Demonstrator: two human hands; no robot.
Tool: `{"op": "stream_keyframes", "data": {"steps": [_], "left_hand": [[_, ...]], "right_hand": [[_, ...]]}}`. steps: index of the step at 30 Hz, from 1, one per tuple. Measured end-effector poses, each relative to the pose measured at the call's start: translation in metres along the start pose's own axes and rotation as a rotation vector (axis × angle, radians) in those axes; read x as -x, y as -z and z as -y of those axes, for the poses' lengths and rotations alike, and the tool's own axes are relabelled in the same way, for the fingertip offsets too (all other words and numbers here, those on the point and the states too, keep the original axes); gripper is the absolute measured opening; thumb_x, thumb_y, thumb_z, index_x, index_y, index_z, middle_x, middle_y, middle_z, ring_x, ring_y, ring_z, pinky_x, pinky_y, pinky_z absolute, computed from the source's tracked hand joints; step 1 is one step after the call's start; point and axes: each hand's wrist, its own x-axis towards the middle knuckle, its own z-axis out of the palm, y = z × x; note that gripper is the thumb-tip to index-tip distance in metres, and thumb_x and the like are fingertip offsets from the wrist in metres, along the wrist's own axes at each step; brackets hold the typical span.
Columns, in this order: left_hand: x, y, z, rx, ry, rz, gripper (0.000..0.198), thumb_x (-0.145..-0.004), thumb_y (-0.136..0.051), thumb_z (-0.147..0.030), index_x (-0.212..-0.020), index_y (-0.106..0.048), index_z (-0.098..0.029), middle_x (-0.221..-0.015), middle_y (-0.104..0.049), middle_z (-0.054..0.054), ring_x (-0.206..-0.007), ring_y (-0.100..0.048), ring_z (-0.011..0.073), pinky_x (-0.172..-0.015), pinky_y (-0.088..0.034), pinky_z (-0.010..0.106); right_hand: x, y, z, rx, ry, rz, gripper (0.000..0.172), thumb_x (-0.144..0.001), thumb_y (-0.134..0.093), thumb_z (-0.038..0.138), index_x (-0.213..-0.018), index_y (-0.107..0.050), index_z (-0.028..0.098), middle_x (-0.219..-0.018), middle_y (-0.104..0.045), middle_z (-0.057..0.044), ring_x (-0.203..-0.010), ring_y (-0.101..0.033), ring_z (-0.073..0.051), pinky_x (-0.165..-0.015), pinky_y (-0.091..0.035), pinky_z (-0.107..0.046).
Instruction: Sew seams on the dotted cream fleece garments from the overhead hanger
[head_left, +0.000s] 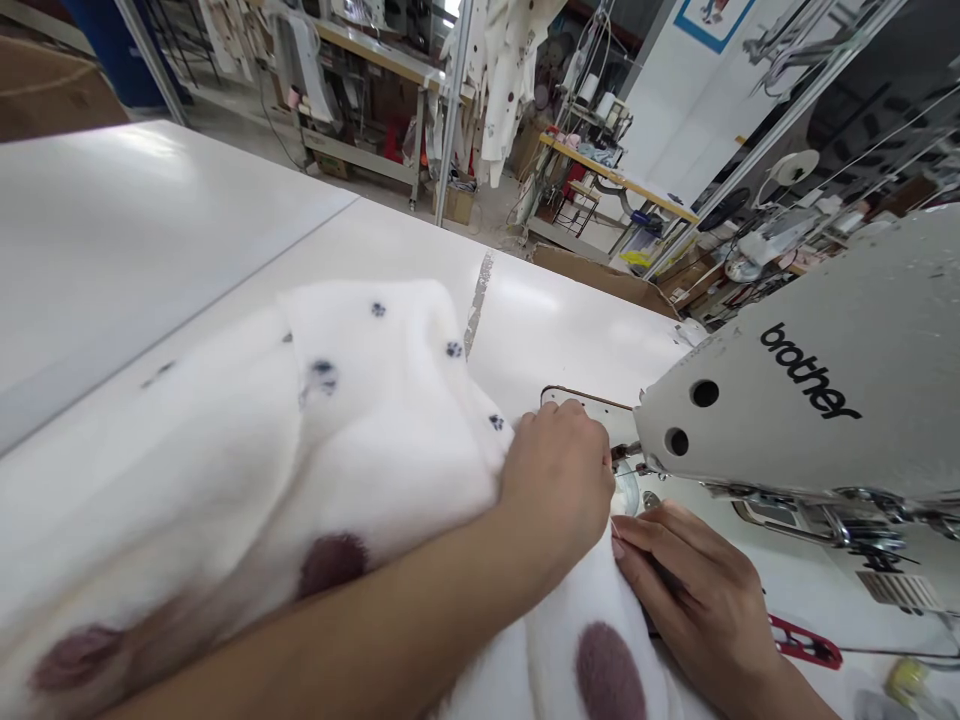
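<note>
A white fleece fabric [322, 450] with dark paw prints and mauve spots is heaped on the sewing table. My left hand [559, 480] rests on its edge beside the needle area [626, 460], fingers curled and pressing the fabric down. My right hand [694, 590] lies just below the presser foot, its fingers together and flat on the fabric's edge. The grey Brother sewing machine [810, 400] head stands over both hands at the right.
The white table top [150, 220] stretches left and back. A red-handled tool [806, 645] lies at the right near a yellow object [907, 680]. Other workbenches [615, 180], hanging garments [506, 70] and cardboard boxes fill the background.
</note>
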Motion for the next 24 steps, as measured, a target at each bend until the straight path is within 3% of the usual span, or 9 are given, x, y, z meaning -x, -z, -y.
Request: {"op": "stream_keyframes", "data": {"steps": [9,18,24], "left_hand": [[-0.0006,-0.0016,0.0007,0.041,0.016,-0.007,0.021,-0.072,-0.046,-0.006,-0.064,-0.062,-0.016,-0.085,-0.058,0.005,-0.079,-0.053,0.0172,-0.073,-0.043,0.032],[-0.0026,-0.0003,0.0051,0.208,0.032,-0.098,0.016,-0.072,-0.049,-0.01,-0.062,-0.06,-0.017,-0.081,-0.061,0.003,-0.072,-0.054,0.0162,-0.061,-0.043,0.029],[-0.0004,0.0072,0.0,0.23,0.078,-0.066,0.013,-0.072,-0.053,-0.011,-0.063,-0.06,-0.017,-0.081,-0.062,0.002,-0.071,-0.054,0.0158,-0.062,-0.042,0.028]], "right_hand": [[-0.0003,-0.0007,-0.0001,0.01,0.001,-0.006,0.013,-0.086,-0.047,0.012,-0.084,-0.058,0.017,-0.066,-0.055,-0.001,-0.055,-0.05,-0.011,-0.051,-0.04,-0.023],[-0.0004,0.0037,0.0019,-0.019,0.06,-0.019,0.013,-0.085,-0.048,0.007,-0.089,-0.057,0.016,-0.066,-0.054,-0.002,-0.056,-0.048,-0.011,-0.051,-0.041,-0.024],[0.0001,0.0062,0.0045,-0.04,0.104,-0.068,0.016,-0.085,-0.049,0.007,-0.095,-0.055,0.017,-0.068,-0.055,-0.003,-0.059,-0.049,-0.012,-0.055,-0.043,-0.025]]}}
